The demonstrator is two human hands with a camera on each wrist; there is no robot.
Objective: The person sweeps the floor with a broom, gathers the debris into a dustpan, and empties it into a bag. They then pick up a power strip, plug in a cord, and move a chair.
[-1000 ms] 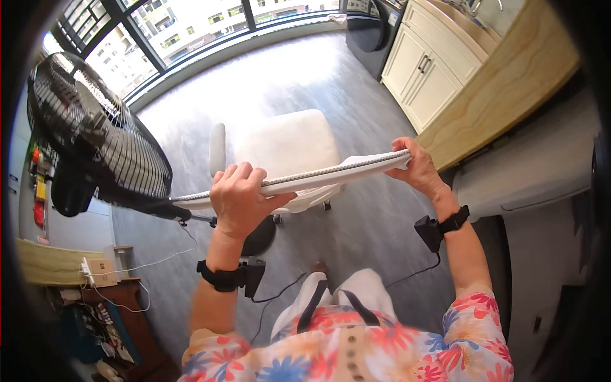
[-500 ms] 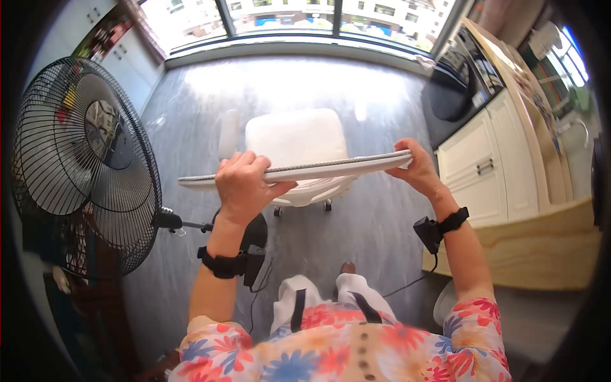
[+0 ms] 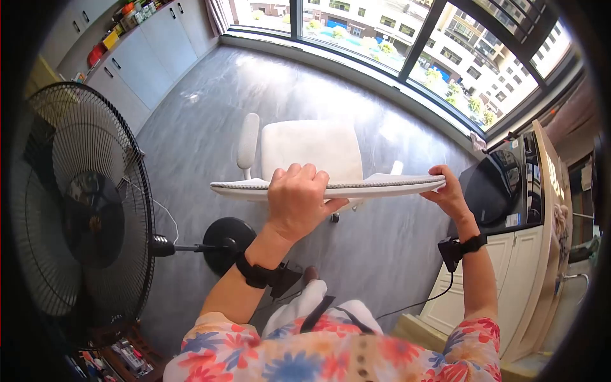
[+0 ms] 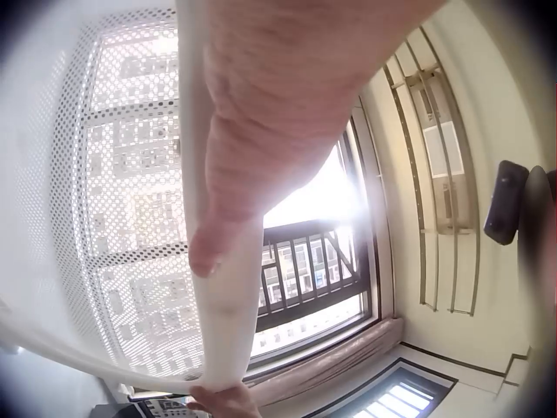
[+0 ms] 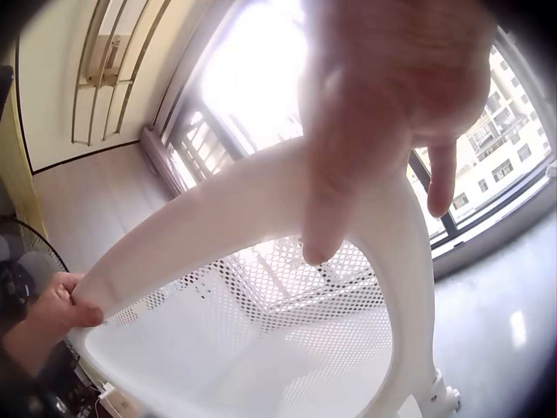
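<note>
A white office chair faces away from the person, its seat [image 3: 312,149] showing beyond the backrest [image 3: 375,190]. My left hand [image 3: 296,200] grips the backrest's top rim left of its middle, fingers over the far side and thumb on the near side. At the right end of that rim, my right hand [image 3: 449,194] holds on with thumb and fingers. White perforated mesh [image 4: 130,200] fills the frame, as the left wrist view shows. An armrest [image 3: 248,141] stands left of the seat. Much of the chair's base is hidden beneath the backrest.
A black standing fan [image 3: 89,216] is close on the left, its round base [image 3: 229,249] on the grey floor [image 3: 191,134]. Cabinets [image 3: 143,70] line the far left. Windows [image 3: 382,38] run along the back. To the right stand a dark appliance [image 3: 499,188] and a cream cabinet [image 3: 487,274].
The head view has swung right, bringing the left cabinets and more of the windows into sight. Both hands keep hold of the backrest, which now sits farther right in the view.
</note>
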